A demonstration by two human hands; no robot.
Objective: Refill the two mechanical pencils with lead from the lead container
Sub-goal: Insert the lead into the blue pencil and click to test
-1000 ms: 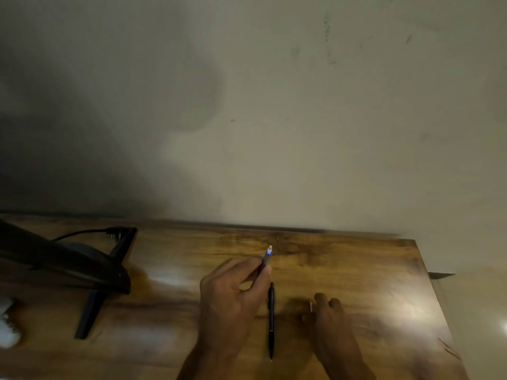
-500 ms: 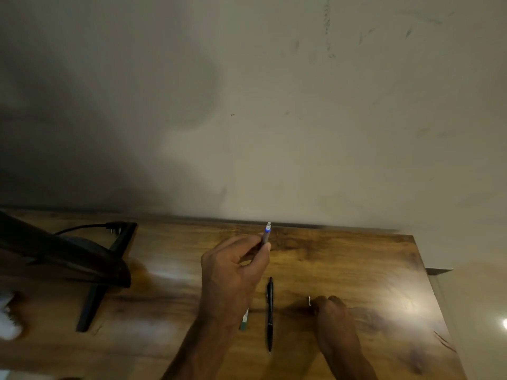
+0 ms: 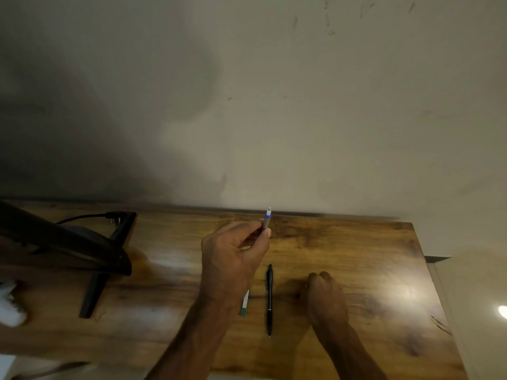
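Note:
My left hand [image 3: 233, 259] is raised over the wooden table [image 3: 356, 256] and pinches a grey mechanical pencil [image 3: 267, 219] with a blue band and white end pointing up and away. A green-and-white piece [image 3: 244, 304] shows below that hand; I cannot tell whether it is the pencil's lower end or a separate thing. A black mechanical pencil [image 3: 269, 297] lies flat between my hands, tip toward me. My right hand [image 3: 325, 297] rests on the table to its right with fingers curled. What they hold, if anything, is hidden.
A black slanted stand [image 3: 90, 256] with a leg occupies the table's left side, with a black cable and plug [image 3: 109, 215] behind it. Something white [image 3: 11, 305] sits at the left edge. The wall runs along the table's far edge; the table ends at the right.
My left hand has lifted the grey pencil upward and away from me. The right hand has stayed beside the black pencil, and a small light piece at its fingertips is now barely visible.

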